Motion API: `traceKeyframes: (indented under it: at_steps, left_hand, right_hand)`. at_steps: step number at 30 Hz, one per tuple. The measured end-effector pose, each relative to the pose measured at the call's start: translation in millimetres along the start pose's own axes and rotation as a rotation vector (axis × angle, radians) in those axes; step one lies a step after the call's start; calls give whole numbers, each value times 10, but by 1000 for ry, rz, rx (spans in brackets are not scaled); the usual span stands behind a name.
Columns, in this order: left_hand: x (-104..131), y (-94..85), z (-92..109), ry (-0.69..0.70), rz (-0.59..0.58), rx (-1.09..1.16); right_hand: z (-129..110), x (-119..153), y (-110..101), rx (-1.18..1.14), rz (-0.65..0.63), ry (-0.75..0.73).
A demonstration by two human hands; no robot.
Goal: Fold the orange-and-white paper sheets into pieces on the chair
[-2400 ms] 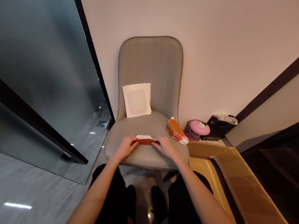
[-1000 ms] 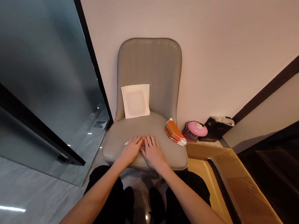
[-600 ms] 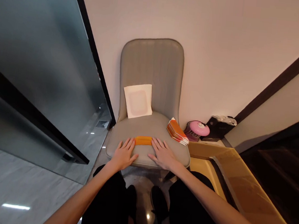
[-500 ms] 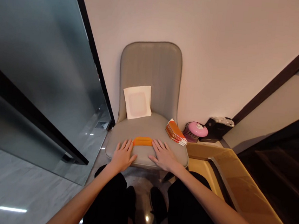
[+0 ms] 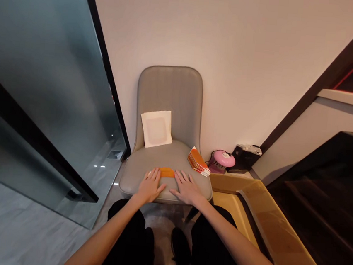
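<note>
On the seat of a grey chair (image 5: 142,162), near its front edge, lies a narrow orange folded piece (image 5: 167,172). My left hand (image 5: 150,186) rests flat on its left end, fingers stretched out. My right hand (image 5: 188,187) lies flat with spread fingers at its right end. A stack of orange and white folded papers (image 5: 198,161) sits at the seat's right side. Against the backrest leans a white square sheet (image 5: 156,129) with a pale rounded panel.
Right of the chair are a pink round device (image 5: 224,158), a black bag (image 5: 244,159) and an open cardboard box (image 5: 282,232). A frosted glass door (image 5: 55,96) stands at the left. Shelving holds a red-edged object at the upper right.
The view has shifted, so the chair appears slightly lower and further left. My left hand's fingers now cover more of the orange piece's left end, and the piece looks flatter.
</note>
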State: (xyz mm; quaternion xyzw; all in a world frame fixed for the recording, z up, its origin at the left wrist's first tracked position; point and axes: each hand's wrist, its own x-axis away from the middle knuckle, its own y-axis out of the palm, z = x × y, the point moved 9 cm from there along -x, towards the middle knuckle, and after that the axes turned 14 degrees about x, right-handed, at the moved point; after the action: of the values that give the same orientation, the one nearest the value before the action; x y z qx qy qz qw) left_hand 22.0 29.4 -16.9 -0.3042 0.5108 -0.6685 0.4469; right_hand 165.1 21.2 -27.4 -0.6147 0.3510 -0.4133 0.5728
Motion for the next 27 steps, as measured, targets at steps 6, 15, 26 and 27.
traceKeyframes:
  at_steps: [6,15,26,27]
  left_hand:
    - [311,-181,-303,-103,-7,-47]
    - [359,-275,-230,-223,105,-97]
    - [131,-304,0,-116,273,-54]
    - [111,-270,7,-122,254,-52]
  right_hand:
    - [150,69,93,74,26,22]
    - [79,133,-45,135,235,80]
    - [6,-36,-392,-41,427,147]
    - [-92,-74,-386,-64,429,76]
